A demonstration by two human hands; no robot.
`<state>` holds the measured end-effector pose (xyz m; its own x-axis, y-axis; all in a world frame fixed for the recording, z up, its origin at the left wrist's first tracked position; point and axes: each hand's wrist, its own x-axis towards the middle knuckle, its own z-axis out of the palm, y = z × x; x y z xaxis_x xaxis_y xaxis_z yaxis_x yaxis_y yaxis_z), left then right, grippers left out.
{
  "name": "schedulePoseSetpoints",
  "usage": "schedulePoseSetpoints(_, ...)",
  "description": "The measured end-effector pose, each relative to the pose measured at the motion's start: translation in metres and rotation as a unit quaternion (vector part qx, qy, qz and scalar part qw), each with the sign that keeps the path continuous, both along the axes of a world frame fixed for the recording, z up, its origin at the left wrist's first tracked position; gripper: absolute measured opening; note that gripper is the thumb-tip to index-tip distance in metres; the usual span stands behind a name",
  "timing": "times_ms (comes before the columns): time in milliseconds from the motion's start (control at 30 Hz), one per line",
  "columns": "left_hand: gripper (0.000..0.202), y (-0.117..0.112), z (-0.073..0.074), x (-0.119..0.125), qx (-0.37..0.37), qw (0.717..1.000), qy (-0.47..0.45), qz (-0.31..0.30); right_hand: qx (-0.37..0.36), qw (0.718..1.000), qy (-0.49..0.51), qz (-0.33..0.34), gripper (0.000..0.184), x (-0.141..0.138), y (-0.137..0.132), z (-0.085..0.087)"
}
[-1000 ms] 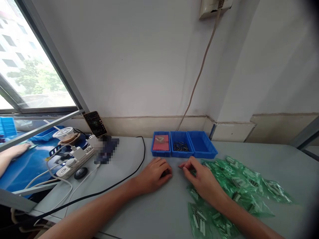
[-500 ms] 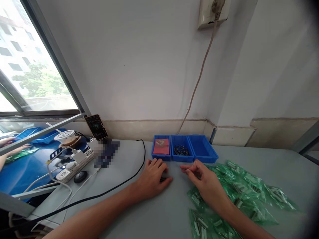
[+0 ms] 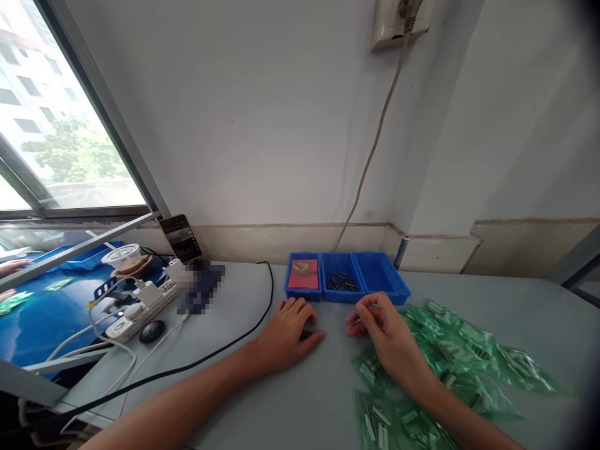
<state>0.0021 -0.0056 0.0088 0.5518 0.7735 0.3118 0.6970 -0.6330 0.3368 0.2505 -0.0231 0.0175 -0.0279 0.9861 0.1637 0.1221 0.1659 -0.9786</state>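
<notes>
On the grey table, my left hand (image 3: 291,328) lies palm down with its fingers curved over a small dark thing (image 3: 305,335). Only a bit of that thing shows between thumb and forefinger, so its kind is unclear. My right hand (image 3: 382,328) is raised just in front of the blue bins, thumb and fingers pinched together; what they hold is too small to name. Beyond the hands stand three blue bins: one with a red card (image 3: 302,275) and a small clear packet on it, a middle bin (image 3: 341,299) of dark screws, and a right bin (image 3: 398,295).
Green plastic bags (image 3: 462,356) of metal parts spread under and beside my right forearm. A black cable (image 3: 225,345) crosses the table at left, near a black mouse (image 3: 152,332), a power strip (image 3: 140,315) and a propped phone (image 3: 181,239). Another person's hand (image 3: 12,267) shows far left.
My right hand has drawn back slightly to the right and turned upward, its fingers still pinched. The left hand stays in place. At far left, the other person's hands have moved outward.
</notes>
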Motion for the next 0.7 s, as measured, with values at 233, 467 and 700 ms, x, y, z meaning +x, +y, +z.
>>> schedulePoseSetpoints(233, 0.017, 0.003, -0.004, -0.002, -0.019, 1.000, -0.012, -0.013, 0.002, 0.999, -0.047, 0.010, 0.035, 0.000, -0.001, -0.001)
schedulePoseSetpoints(467, 0.017, 0.004, -0.003, -0.001, -0.039, 0.999, -0.020, -0.024, 0.020, 0.994, -0.108, 0.008, 0.032, 0.003, 0.000, -0.010)
schedulePoseSetpoints(700, 0.013, 0.005, -0.003, -0.002, -0.047, 0.998, -0.019, -0.037, 0.051, 0.994, -0.095, 0.000, 0.030, 0.003, 0.002, -0.007)
